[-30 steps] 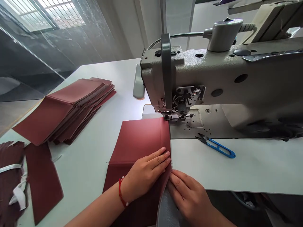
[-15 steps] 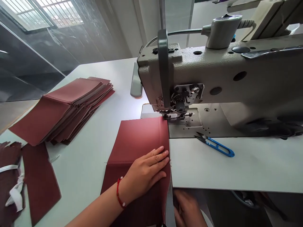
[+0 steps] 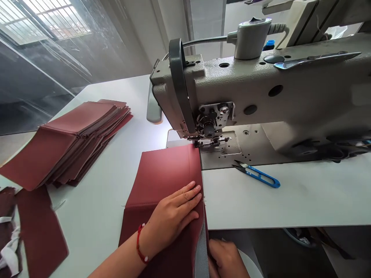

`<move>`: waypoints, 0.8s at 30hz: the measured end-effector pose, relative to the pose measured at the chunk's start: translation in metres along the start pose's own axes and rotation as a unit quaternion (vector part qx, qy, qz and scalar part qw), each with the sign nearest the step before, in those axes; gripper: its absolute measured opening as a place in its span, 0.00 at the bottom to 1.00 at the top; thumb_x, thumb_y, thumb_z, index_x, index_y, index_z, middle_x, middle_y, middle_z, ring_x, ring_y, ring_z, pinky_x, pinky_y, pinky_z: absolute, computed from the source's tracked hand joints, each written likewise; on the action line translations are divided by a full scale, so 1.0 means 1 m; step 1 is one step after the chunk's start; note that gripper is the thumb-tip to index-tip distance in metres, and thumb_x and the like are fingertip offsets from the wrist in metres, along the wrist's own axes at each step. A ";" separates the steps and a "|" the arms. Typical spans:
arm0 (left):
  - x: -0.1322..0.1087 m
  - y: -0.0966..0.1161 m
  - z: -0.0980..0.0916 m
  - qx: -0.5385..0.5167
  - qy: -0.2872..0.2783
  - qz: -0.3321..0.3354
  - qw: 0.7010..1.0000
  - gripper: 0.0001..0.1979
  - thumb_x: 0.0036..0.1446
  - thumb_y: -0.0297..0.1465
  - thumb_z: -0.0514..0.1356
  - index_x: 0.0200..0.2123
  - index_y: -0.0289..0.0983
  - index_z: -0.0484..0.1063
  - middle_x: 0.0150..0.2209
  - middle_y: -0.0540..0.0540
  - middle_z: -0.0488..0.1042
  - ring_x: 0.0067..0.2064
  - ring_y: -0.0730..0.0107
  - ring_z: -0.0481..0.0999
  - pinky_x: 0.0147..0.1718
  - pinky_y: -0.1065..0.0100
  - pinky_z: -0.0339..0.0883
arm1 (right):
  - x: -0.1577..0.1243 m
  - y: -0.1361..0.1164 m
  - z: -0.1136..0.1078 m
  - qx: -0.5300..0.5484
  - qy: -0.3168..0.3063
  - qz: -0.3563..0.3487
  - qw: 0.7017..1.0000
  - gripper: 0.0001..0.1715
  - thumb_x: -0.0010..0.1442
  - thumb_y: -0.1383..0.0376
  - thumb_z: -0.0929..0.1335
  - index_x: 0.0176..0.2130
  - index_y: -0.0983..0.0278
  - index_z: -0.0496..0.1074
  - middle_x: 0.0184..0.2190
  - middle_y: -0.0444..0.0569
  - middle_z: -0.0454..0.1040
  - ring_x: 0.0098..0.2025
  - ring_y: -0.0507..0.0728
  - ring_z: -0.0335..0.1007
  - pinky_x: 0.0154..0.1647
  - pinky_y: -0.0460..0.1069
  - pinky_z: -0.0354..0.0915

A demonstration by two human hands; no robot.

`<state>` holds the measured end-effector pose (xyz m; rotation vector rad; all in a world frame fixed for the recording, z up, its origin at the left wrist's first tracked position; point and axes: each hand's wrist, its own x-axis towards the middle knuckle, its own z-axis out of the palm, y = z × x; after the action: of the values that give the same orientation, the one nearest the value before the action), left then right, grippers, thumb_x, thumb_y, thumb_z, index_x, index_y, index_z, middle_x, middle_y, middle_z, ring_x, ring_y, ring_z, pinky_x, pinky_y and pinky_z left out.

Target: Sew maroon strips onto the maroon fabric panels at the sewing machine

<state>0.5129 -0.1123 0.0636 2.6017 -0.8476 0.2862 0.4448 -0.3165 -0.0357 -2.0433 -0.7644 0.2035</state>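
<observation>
Maroon panel [image 3: 165, 170]: lay under my left grip [image 3: 174, 215], palm down, fingers uncurled; right grip [image 3: 226, 258] low beside it, closure I couldn't tell.

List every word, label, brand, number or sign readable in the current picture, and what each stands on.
None can be read.
Sewing machine: no legible brand or number on the side in view.
Blue thread snips: any marking is too small to read.
Burgundy panel under the left hand: no lettering visible.
Stacked burgundy pieces: no lettering visible.
</observation>
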 end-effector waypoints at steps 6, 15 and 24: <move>-0.001 0.001 0.003 0.011 0.008 0.001 1.000 0.16 0.66 0.30 0.55 0.55 0.32 0.69 0.55 0.41 0.74 0.62 0.61 0.67 0.59 0.63 0.68 | -0.004 0.001 0.003 0.003 -0.005 0.012 1.000 0.09 0.55 0.72 0.58 0.26 0.60 0.58 0.21 0.42 0.66 0.21 0.51 0.63 0.22 0.45 0.52; -0.001 0.003 0.003 0.028 0.001 -0.003 1.000 0.16 0.67 0.30 0.53 0.56 0.34 0.68 0.56 0.42 0.73 0.62 0.61 0.66 0.58 0.61 0.69 | -0.003 0.002 0.005 0.015 -0.005 0.015 1.000 0.07 0.52 0.72 0.59 0.27 0.61 0.60 0.21 0.43 0.68 0.21 0.52 0.65 0.22 0.45 0.53; -0.003 0.006 0.008 0.038 0.002 -0.020 0.999 0.18 0.67 0.30 0.54 0.59 0.35 0.66 0.57 0.42 0.72 0.63 0.60 0.65 0.58 0.59 0.68 | -0.002 0.006 0.001 0.038 -0.029 -0.003 0.999 0.07 0.51 0.73 0.59 0.28 0.61 0.60 0.21 0.42 0.67 0.21 0.51 0.63 0.22 0.45 0.51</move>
<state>0.5076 -0.1190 0.0569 2.6833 -0.7980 0.3177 0.4453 -0.3192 -0.0416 -1.9703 -0.7866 0.2862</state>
